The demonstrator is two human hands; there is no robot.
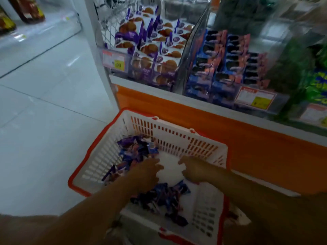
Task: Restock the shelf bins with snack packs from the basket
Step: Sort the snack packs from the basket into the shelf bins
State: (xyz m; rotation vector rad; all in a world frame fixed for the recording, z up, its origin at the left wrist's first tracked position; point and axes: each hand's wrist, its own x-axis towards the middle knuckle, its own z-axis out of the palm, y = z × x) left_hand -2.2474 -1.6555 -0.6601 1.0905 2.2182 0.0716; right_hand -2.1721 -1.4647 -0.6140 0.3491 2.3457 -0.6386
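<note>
Head view: both hands are down inside the basket (208, 144).
Snack packs (159, 200): one heap lies below the wrists, and another is at the left fingertips.
Left hand (145, 172): lies on the packs; too blurred to tell whether it grips one.
Right hand (194, 171): loosely curled and holding nothing, just beside the left hand.
Shelf bins (150, 50): beyond both hands, already holding purple and blue packs.

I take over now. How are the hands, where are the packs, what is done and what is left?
Left hand: in the basket, on the packs; grip unclear in the blur.
Right hand: in the basket, fingers loose, seems empty.
Packs: two piles in the basket.
Bins: well filled.
Done: cannot tell.
Left: move the packs to the bins.
</note>
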